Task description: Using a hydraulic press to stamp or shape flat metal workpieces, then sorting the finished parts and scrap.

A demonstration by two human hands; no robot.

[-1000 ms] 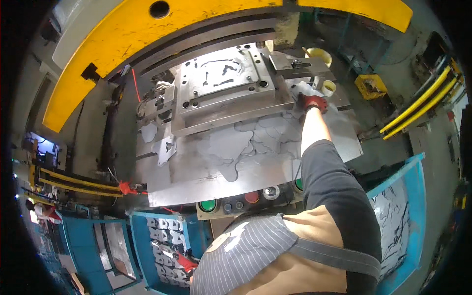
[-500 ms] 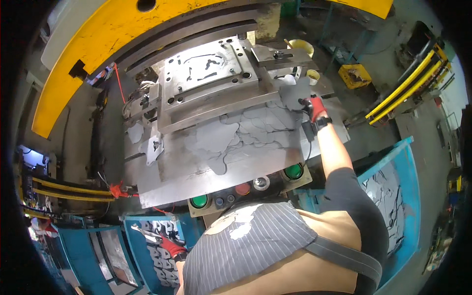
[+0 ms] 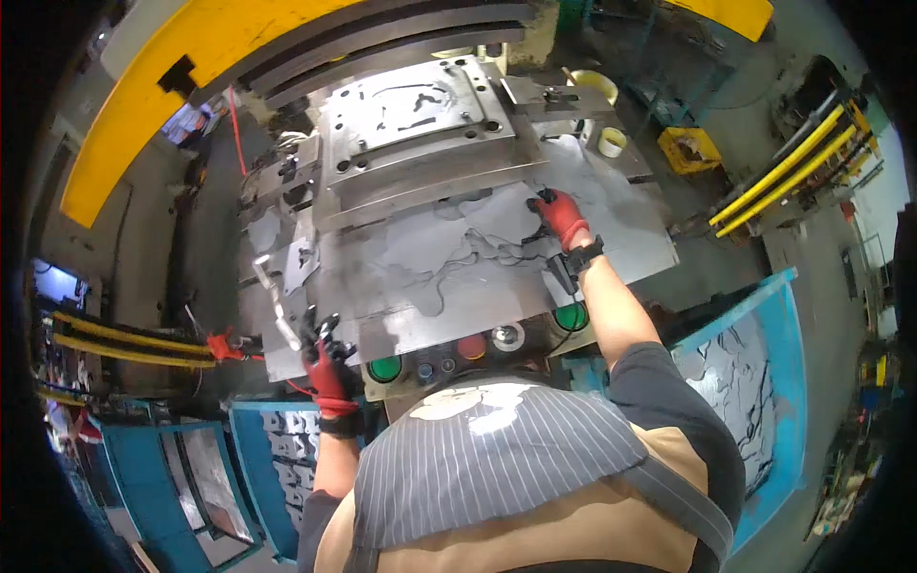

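My left hand (image 3: 327, 368), in a red glove with dark fingertips, is closed around a long, pale, narrow tool (image 3: 272, 296). The tool points up and away over the left front corner of the metal table plate (image 3: 382, 334). Farther right, my right hand (image 3: 559, 215), also gloved, has its fingers bent at the right edge of a flat grey metal piece (image 3: 497, 215). That piece lies over several overlapping grey sheet pieces (image 3: 420, 258); its outline is hard to separate from theirs. Behind them stands the press die (image 3: 411, 119), with dark slots in its bright top.
Below the plate's front edge sits a control panel with green buttons (image 3: 385, 369) and a red one (image 3: 471, 347). Blue bins of metal parts flank me, left (image 3: 244, 449) and right (image 3: 798, 382). A yellow press frame (image 3: 143, 105) arches overhead. A small pail (image 3: 612, 142) stands right of the die.
My left hand has risen from the left bin to the plate's front edge, carrying the pale tool. My right hand has moved left, and the grey piece it held up at the right now lies lower.
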